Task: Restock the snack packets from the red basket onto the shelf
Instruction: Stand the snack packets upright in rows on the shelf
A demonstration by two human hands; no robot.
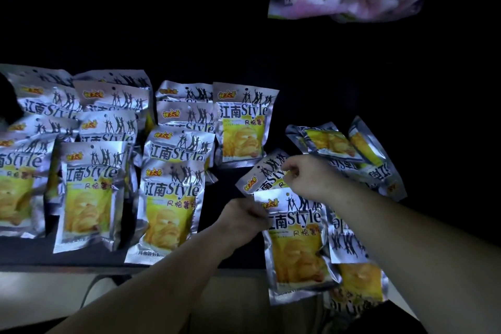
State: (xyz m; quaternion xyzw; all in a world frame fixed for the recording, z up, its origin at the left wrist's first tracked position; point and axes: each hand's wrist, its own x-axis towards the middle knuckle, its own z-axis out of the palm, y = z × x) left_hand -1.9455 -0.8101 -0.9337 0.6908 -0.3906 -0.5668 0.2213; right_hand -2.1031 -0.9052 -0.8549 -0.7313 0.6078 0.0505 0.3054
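Where the rows (89,184) stand overlapped on the dark shelf (27,252), the packets read as light, puffy foil (slick, with chips inside that would likely crush). The left hand (244,215) curls round the side edge of one packet (294,241) hanging past the shelf front, and the right hand (305,176) pinches the top seam of a tilted packet (264,173). The flat seams look the safest hold. A heap (339,144) lies jumbled at right.

Silver snack packets (170,206) all say 江南Style in big blue letters, with 风格薯片 under it. It's clearest on the front packet (295,241) at 5 o'clock. The tilted packet (264,175) only shows 南Sty. The corner logo (227,95) is too blurry for me.
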